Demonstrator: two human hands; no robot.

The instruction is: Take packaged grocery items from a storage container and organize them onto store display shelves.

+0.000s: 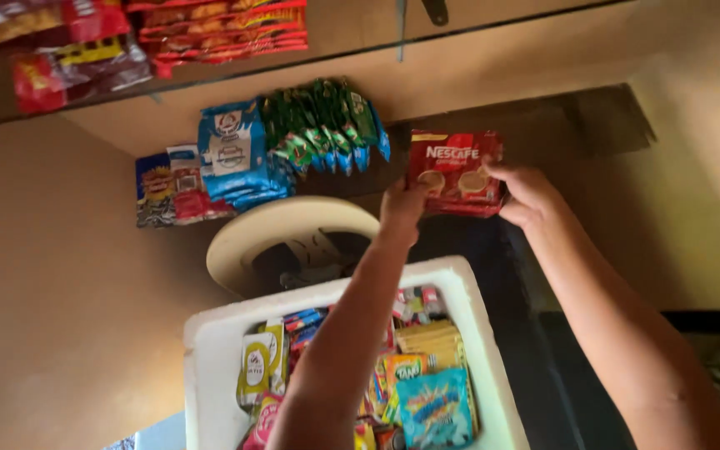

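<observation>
Both hands are raised toward the wall, holding up a stack of red coffee sachets (pixel 455 172) between them; the left hand (pixel 402 212) pinches the lower left corner of the stack, thumb and fingers closed on it, while the right hand (pixel 525 193) clamps the right edge, fingers wrapped behind and thumb in front; the red stack sits just right of a fan of green sachets (pixel 320 125) with blue ends, which hangs on the wall beside a bunch of blue-and-white packets (pixel 235 154); further left hang smaller mixed packets (pixel 162 190) in blue, red and yellow; near the upper edge of the view, rows of red and orange snack packets (pixel 218 29) run along a shelf line, with darker red bags (pixel 60 58) to their left; below the hands, a round cream plastic rim (pixel 285 225) with a dark hollow sits against the wall, and nearer to the camera a white foam box (pixel 210 350) lies open, filled with small sachets of many colours, among them a blue packet (pixel 437 408) and pale green-and-white ones (pixel 257 362); the left forearm crosses over the box's middle, hiding part of its contents; the right forearm runs down over a dark surface (pixel 535 358) beside the box.
</observation>
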